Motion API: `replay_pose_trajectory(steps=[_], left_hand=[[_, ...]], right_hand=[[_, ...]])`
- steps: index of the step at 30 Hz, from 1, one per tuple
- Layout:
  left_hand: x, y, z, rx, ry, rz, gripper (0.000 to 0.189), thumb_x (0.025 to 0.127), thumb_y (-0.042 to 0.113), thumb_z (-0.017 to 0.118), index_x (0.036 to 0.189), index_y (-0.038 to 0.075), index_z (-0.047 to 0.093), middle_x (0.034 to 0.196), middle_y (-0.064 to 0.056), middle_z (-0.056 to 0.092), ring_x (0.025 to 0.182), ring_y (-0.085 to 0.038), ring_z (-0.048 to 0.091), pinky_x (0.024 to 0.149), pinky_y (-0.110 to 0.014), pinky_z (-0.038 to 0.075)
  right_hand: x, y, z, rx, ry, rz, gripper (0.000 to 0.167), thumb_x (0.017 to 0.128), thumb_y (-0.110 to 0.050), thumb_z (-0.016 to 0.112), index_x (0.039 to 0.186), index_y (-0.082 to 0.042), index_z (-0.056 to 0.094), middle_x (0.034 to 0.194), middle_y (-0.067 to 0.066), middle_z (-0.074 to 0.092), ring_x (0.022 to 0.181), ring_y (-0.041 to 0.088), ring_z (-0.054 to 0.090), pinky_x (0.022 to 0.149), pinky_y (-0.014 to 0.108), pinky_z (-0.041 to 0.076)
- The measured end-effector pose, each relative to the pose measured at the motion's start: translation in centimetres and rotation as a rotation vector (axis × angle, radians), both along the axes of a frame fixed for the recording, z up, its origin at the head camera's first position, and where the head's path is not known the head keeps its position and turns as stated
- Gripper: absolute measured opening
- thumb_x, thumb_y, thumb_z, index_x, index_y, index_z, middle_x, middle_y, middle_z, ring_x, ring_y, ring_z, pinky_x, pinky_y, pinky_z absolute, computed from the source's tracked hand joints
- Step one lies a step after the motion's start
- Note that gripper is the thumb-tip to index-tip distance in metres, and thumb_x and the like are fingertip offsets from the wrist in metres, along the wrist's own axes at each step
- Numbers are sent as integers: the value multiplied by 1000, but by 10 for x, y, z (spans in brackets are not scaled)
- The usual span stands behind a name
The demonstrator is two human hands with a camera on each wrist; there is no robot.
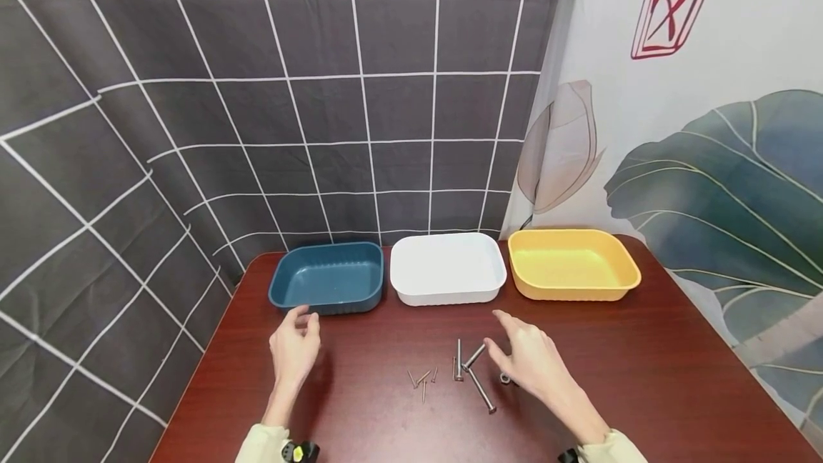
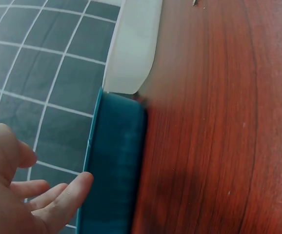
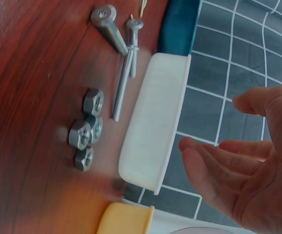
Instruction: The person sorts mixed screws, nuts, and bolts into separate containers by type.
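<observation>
My left hand (image 1: 294,350) hovers at the front left corner of the blue tray (image 1: 341,307), fingers loosely bent and holding nothing. Whether a fingertip touches the rim, I cannot tell. On the right side, my right hand (image 1: 535,361) is held above the table, thumb and fingers apart with nothing between them. Just left of it lie several metal bolts (image 1: 481,390), some crossing each other. Several hex nuts (image 3: 93,101) sit together in the right wrist view; in the head view the hand partly covers them. Several small screws (image 1: 424,390) lie left of the bolts.
A white tray (image 1: 448,299) stands in the middle of the back row, and a yellow tray (image 1: 572,294) at its right. The dark red wooden table (image 1: 373,420) meets a grey gridded curtain (image 1: 398,113) behind and to the left. A printed white curtain (image 1: 579,13) hangs at the right.
</observation>
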State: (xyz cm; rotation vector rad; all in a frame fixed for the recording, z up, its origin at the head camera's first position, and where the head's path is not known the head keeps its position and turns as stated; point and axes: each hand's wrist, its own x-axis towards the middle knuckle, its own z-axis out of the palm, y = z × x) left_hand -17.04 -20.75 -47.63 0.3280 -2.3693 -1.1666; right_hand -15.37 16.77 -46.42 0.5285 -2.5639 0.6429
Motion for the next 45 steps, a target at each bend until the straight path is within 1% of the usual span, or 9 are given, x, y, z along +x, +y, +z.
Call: replay_pose_trajectory(steps=[4, 9, 14, 17, 20, 26, 35, 40, 45], left_hand=[[-2, -5, 0, 90, -31, 28, 34, 97, 13, 59, 126, -5, 63, 101, -23, 70, 64, -29, 72, 58, -32, 62], [-6, -13, 0, 200, -22, 57, 35, 98, 9, 57, 128, -9, 59, 99, -29, 68, 65, -34, 71, 45, -20, 57], [-9, -21, 1, 216, -19, 127, 36, 98, 10, 57, 129, -8, 58, 100, -28, 68, 58, -26, 71, 46, -17, 55], [-13, -27, 3, 198, -47, 170, 37, 99, 13, 56, 131, -6, 58, 104, -27, 68, 54, -21, 69, 59, -16, 57], [-18, -32, 4, 219, -73, 198, 39, 100, 16, 55, 133, -4, 57, 107, -27, 67, 52, -18, 68, 63, -21, 59], [-29, -45, -1, 383, -121, 226, 48, 100, 15, 54, 145, -1, 45, 113, -27, 56, 56, -21, 68, 49, -29, 60], [-41, -55, -3, 503, -144, 218, 56, 100, 14, 52, 152, 2, 36, 119, -26, 47, 65, -20, 66, 56, -41, 63], [-44, -58, -2, 553, -157, 211, 57, 100, 13, 51, 154, 3, 35, 119, -26, 51, 70, -15, 66, 56, -38, 63], [-44, -62, -3, 624, -167, 185, 57, 101, 10, 50, 155, 1, 32, 122, -30, 52, 74, -12, 67, 54, -30, 62]], right_hand=[[2, -4, -2, -24, 0, 7, 45, 77, -12, 80, 116, 5, 66, 89, 11, 70, 62, 21, 62, 53, 43, 56], [3, -9, -4, -64, -39, 13, 41, 77, -11, 80, 114, 2, 67, 73, -3, 64, 60, 14, 61, 51, 36, 54], [3, -13, -5, -90, -80, 19, 39, 77, -11, 81, 113, 1, 68, 71, -5, 64, 61, 9, 61, 52, 33, 54], [4, -15, -5, -99, -100, 21, 38, 77, -10, 80, 112, 1, 68, 69, -7, 62, 60, 7, 60, 52, 31, 53], [6, -18, -6, -106, -127, 24, 36, 78, -10, 80, 111, 1, 69, 69, -9, 62, 60, 7, 62, 53, 30, 54], [11, -28, -9, -211, -245, 67, 25, 81, -5, 75, 104, 3, 69, 74, -5, 66, 62, -1, 61, 55, 21, 56], [14, -42, -13, -423, -428, 73, 7, 86, -5, 70, 92, -2, 68, 73, -4, 66, 54, 5, 61, 51, 20, 55], [16, -49, -18, -503, -515, 75, 11, 89, -4, 68, 96, 4, 65, 72, -2, 64, 39, 19, 59, 36, 26, 50], [19, -54, -22, -537, -551, 98, 15, 89, -4, 68, 99, 7, 64, 72, -2, 63, 39, 22, 59, 32, 28, 49]])
